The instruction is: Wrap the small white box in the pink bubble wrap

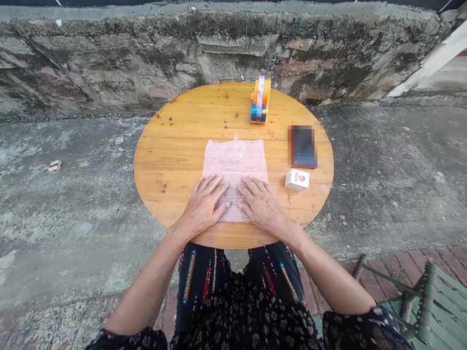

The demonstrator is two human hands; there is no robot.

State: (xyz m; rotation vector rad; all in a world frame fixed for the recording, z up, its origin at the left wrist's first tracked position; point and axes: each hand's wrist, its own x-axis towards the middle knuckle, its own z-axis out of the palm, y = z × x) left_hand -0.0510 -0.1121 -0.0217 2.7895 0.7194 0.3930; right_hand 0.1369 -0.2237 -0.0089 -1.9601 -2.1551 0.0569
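A pink sheet of bubble wrap [235, 158], shaped like a flat pouch, lies in front of me on a round wooden table [171, 141]. My left hand [206, 201] rests palm down on its near left edge, fingers stretched out. On the near right edge lies my right hand [261, 200], also flat with the fingers extended. Neither hand grips anything. From the far edge of the wrap a small clear pinkish strip [236, 134] sticks out. Whatever may lie inside the wrap cannot be made out.
A yellow-and-blue tape dispenser [260, 99] stands at the back of the table. To the right are a blurred dark rectangular item [303, 147] and a small white box [296, 180]. A stone wall [146, 63] rises behind; a green chair [438, 306] is at lower right.
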